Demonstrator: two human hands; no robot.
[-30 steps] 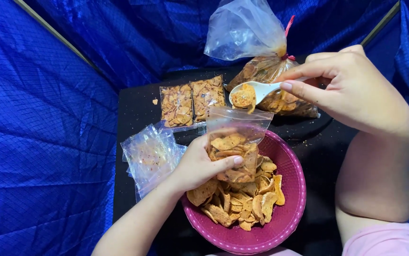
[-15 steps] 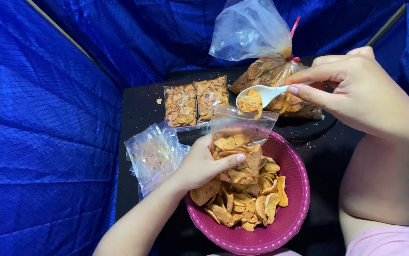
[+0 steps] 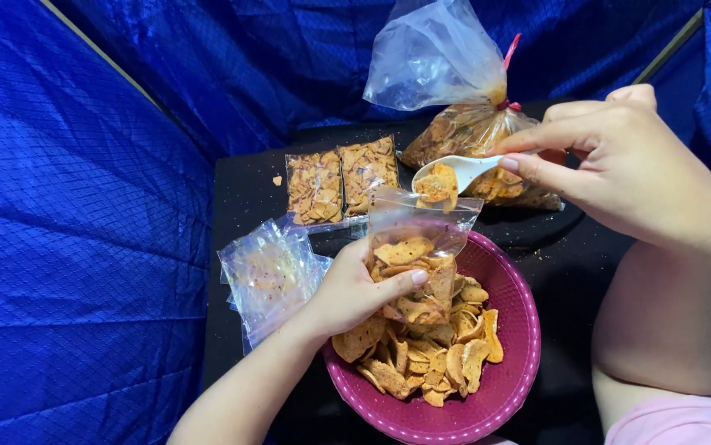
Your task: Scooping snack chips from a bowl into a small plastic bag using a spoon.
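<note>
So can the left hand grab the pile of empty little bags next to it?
Probably yes. The pile of empty bags lies just beside the left hand with nothing between them. But that hand is busy holding the small open bag over the pink bowl, so it must let go first.

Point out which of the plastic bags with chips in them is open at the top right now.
The small clear bag that the left hand holds upright over the pink bowl. The two small packs lie flat behind it, and the big bag is tied shut.
</note>
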